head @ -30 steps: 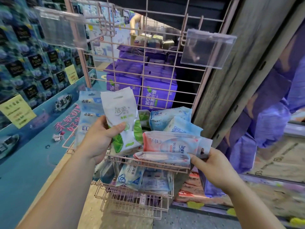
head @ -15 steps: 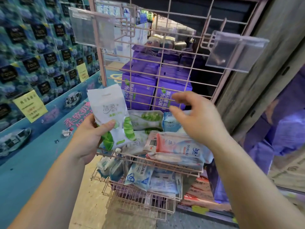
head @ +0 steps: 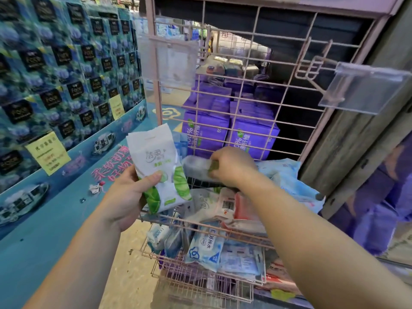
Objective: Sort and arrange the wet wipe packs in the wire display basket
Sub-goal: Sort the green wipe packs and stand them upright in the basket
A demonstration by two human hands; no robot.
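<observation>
The white-and-green wet wipe pack (head: 159, 170) stands upright in the left hand (head: 131, 192), just outside the basket's left front corner, thumb pressed across its face. The right hand (head: 231, 167) reaches to the back of the upper wire display basket (head: 200, 223), its grip pinching what looks like another green-marked pack (head: 196, 168), though blur hides the detail. The other packs there, pink (head: 243, 206) and blue (head: 287, 175), lie jumbled, and the lower basket (head: 200, 286) holds a loose heap. Sorting looks barely begun: most packs remain ungrouped.
</observation>
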